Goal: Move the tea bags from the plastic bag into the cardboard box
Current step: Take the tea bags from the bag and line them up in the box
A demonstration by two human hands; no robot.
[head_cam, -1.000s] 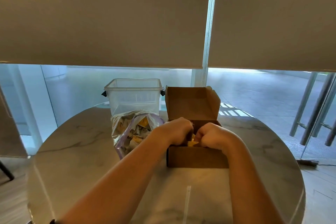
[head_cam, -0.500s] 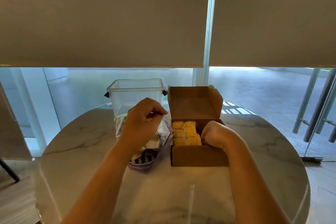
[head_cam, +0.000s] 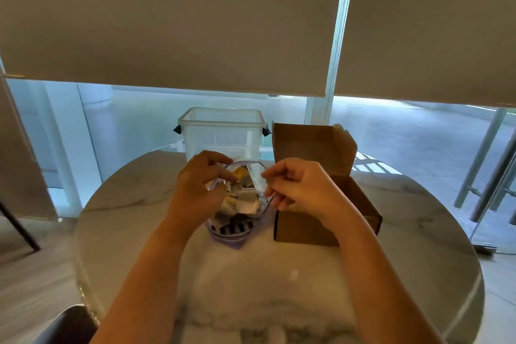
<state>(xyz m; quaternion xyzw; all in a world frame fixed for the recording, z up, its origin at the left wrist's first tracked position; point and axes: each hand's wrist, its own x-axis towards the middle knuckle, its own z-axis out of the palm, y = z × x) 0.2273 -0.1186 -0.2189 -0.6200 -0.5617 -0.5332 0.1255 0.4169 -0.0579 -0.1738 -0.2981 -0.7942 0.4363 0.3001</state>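
Observation:
A clear plastic bag [head_cam: 237, 227] with a purple zip rim stands on the table, with several tea bags [head_cam: 245, 200] inside. My left hand [head_cam: 199, 184] pinches the bag's left rim and my right hand [head_cam: 296, 186] pinches its right rim, so the mouth is held apart. The brown cardboard box [head_cam: 301, 227] sits just right of the bag, lid [head_cam: 312, 145] standing up at the back. My right hand and forearm hide most of the box's inside.
An empty clear plastic tub [head_cam: 222, 134] stands behind the bag. The round marble table [head_cam: 134, 220] ends close on every side. Metal door handles [head_cam: 485, 170] are at the far right, a dark chair [head_cam: 67, 324] at the bottom left.
My right hand has left the box and moved left to the bag's rim. My left hand, over the bag half a second ago, now pinches its left rim. The camera tilted down slightly.

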